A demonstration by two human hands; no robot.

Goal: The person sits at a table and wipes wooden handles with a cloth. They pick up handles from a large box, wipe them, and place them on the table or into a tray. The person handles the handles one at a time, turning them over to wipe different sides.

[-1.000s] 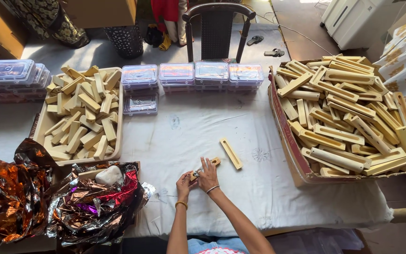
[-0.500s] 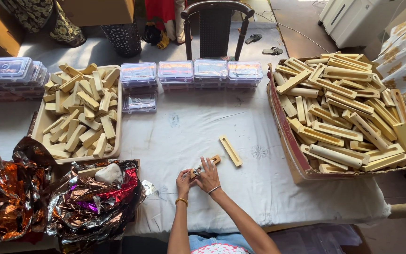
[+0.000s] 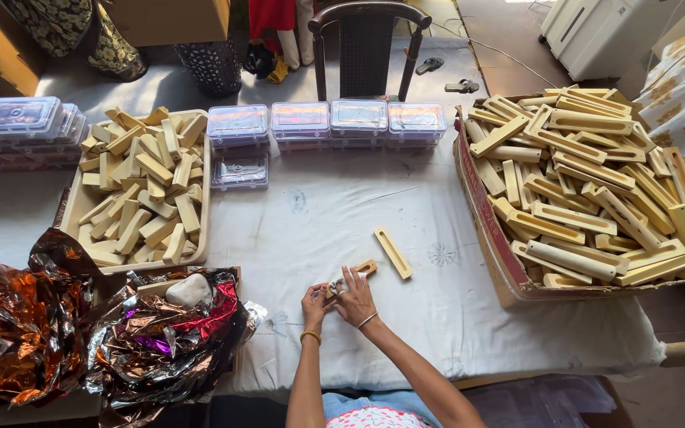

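Both hands meet near the front middle of the white-covered table (image 3: 342, 214). My left hand (image 3: 316, 306) and my right hand (image 3: 356, 296) together grip a small wooden block (image 3: 365, 269) with a small metal piece at its near end; the block's far end pokes out past my right fingers. A longer slotted wooden bar (image 3: 392, 253) lies loose on the cloth just right of the hands. Each wrist wears a bangle.
A cardboard box (image 3: 495, 230) at the right is heaped with slotted wooden bars. A tray (image 3: 73, 222) of short wooden blocks stands at the left, with crumpled metallic foil (image 3: 120, 341) in front. Clear plastic cases (image 3: 327, 120) line the far edge. A chair (image 3: 366, 47) stands behind.
The hands stay in the same place on the small block, with only slight finger shifts. The loose bar has not moved.
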